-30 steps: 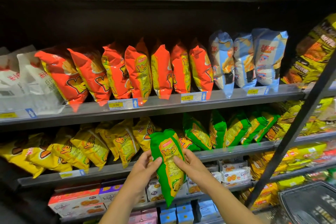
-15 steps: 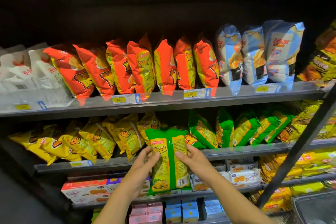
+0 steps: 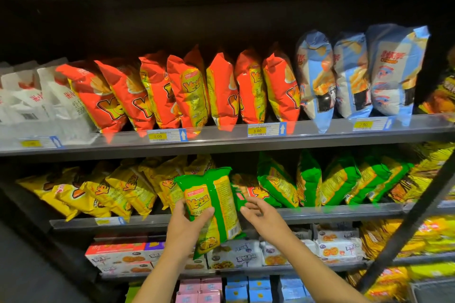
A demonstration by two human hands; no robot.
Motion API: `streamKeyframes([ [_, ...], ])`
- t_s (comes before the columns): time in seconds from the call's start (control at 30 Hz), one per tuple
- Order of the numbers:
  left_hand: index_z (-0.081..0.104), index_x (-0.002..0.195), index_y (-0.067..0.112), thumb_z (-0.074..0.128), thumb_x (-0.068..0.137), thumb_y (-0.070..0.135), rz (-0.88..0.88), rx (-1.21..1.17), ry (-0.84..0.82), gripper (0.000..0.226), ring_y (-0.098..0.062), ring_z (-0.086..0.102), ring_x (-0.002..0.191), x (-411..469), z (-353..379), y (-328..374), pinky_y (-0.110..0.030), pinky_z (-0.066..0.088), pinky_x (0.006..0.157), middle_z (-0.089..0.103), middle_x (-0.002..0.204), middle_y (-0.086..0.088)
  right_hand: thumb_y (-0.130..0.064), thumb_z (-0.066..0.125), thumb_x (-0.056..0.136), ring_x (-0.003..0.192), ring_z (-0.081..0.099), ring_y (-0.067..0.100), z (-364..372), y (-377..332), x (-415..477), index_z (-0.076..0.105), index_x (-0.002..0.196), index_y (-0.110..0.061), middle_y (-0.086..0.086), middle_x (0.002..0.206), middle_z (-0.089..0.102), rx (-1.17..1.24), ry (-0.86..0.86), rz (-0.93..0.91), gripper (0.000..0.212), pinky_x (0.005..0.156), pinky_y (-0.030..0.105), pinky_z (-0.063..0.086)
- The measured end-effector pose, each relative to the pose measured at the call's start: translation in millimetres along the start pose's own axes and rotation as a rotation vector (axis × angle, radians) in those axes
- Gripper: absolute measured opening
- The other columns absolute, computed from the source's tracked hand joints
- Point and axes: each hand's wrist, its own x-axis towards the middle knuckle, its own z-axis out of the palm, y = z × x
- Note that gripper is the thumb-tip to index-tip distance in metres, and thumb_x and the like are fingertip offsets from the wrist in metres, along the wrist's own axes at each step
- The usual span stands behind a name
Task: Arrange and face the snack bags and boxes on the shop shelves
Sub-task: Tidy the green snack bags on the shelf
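Price tag (image 3: 157, 136) reads 3.00 — second tag (image 3: 257, 130) likewise.

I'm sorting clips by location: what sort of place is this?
Most likely a small shop's snack aisle: dark tiered shelves hold rows of glossy orange snack bags, yellow price labels sit on the shelf edges, and the left hand holds a green snack bag.

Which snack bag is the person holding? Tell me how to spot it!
Find the grey metal shelf under the row of orange foil bags, where yellow foil bags meet green foil bags. In front of that spot is a green-and-yellow foil snack bag. Only this one is off the shelf, gripped by the left hand, barcode showing.
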Motion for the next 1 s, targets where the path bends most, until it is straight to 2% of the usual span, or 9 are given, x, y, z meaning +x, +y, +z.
streamKeyframes([
  [0.07, 0.056, 0.127, 0.029, 0.084, 0.088, 0.028, 0.024, -0.002, 0.061, 0.048, -0.002, 0.071, 0.1, 7.7, -3.1, -0.5, -0.026, 0.056, 0.083, 0.073, 0.114, 0.011, -0.051, 0.065, 0.098, 0.134, 0.047, 0.002, -1.2, 7.7, 11.2, 0.045, 0.151, -0.03, -0.016, 0.144, 0.052, -0.19, 0.063, -0.047, 0.06, 0.109, 0.025, 0.04],
  [0.17, 0.053, 0.136, 0.028, 0.086, 0.084, 0.036, 0.038, 0.044, 0.131, 0.063, -0.012, 0.071, 0.108, 21.4, -8.6, -4.3, -0.047, 0.06, 0.096, 0.074, 0.116, 0.008, -0.056, 0.062, 0.098, 0.138, 0.038, 0.008, 1.8, 13.7, 27.3, 0.036, 0.157, -0.026, -0.012, 0.149, 0.045, -0.482, 0.116, -0.135, 0.071, 0.114, 0.03, 0.034],
  [0.3, 0.049, 0.139, 0.027, 0.086, 0.084, 0.036, 0.058, 0.077, 0.174, 0.067, -0.01, 0.07, 0.105, 33.1, -12.5, -7.6, -0.047, 0.06, 0.096, 0.072, 0.115, 0.008, -0.067, 0.061, 0.093, 0.158, 0.016, 0.02, 17.2, 27.6, 51.6, 0.018, 0.165, -0.026, -0.003, 0.171, 0.021, -0.708, 0.11, -0.184, 0.093, 0.128, 0.039, 0.019],
  [0.43, 0.048, 0.141, 0.026, 0.086, 0.084, 0.037, 0.056, 0.1, 0.191, 0.069, -0.01, 0.069, 0.106, 40.6, -14.1, -13.1, -0.048, 0.059, 0.098, 0.072, 0.115, 0.008, -0.052, 0.063, 0.098, 0.16, 0.011, 0.023, 31.4, 32.4, 69.6, 0.014, 0.165, -0.029, -0.001, 0.174, 0.013, -0.824, 0.128, -0.16, 0.086, 0.13, 0.04, 0.014],
  [0.53, 0.046, 0.143, 0.027, 0.086, 0.083, 0.039, 0.061, 0.115, 0.196, 0.073, -0.009, 0.069, 0.108, 44.5, -13.2, -15.1, -0.048, 0.059, 0.098, 0.071, 0.117, 0.009, -0.012, 0.063, 0.095, 0.15, 0.036, 0.018, 29.9, 27.8, 72.1, 0.026, 0.162, -0.03, -0.004, 0.166, 0.036, -0.778, 0.199, -0.174, 0.079, 0.12, 0.033, 0.034],
  [0.6, 0.046, 0.142, 0.028, 0.086, 0.083, 0.039, 0.067, 0.123, 0.188, 0.073, -0.008, 0.069, 0.108, 46.7, -11.0, -15.8, -0.046, 0.059, 0.097, 0.071, 0.118, 0.01, 0.002, 0.058, 0.091, 0.139, 0.05, 0.018, 24.6, 22.7, 69.4, 0.038, 0.158, -0.03, -0.006, 0.157, 0.049, -0.738, 0.271, -0.164, 0.077, 0.107, 0.034, 0.044],
  [0.77, 0.048, 0.136, 0.03, 0.086, 0.084, 0.038, 0.088, 0.138, 0.179, 0.065, -0.007, 0.068, 0.106, 49.7, 5.6, -14.1, -0.041, 0.06, 0.092, 0.07, 0.116, 0.01, 0.001, 0.063, 0.09, 0.116, 0.067, 0.029, 7.4, 13.5, 68.1, 0.05, 0.152, -0.029, 0.002, 0.138, 0.067, -0.624, 0.394, -0.092, 0.07, 0.088, 0.041, 0.053],
  [0.9, 0.047, 0.133, 0.027, 0.086, 0.085, 0.033, 0.079, 0.149, 0.195, 0.062, -0.01, 0.069, 0.104, 54.8, 30.7, -7.8, -0.043, 0.061, 0.091, 0.07, 0.116, 0.005, 0.0, 0.063, 0.093, 0.099, 0.068, 0.034, -7.2, 8.8, 63.4, 0.052, 0.151, -0.027, 0.009, 0.117, 0.075, -0.532, 0.449, -0.048, 0.065, 0.078, 0.04, 0.052],
  [1.0, 0.043, 0.129, 0.031, 0.087, 0.084, 0.032, 0.07, 0.153, 0.232, 0.063, -0.017, 0.067, 0.108, 63.8, 53.1, -3.0, -0.049, 0.059, 0.094, 0.066, 0.118, 0.003, 0.002, 0.06, 0.094, 0.084, 0.064, 0.028, -16.0, 8.7, 61.3, 0.052, 0.152, -0.025, 0.011, 0.108, 0.075, -0.464, 0.485, -0.023, 0.064, 0.07, 0.037, 0.048],
])
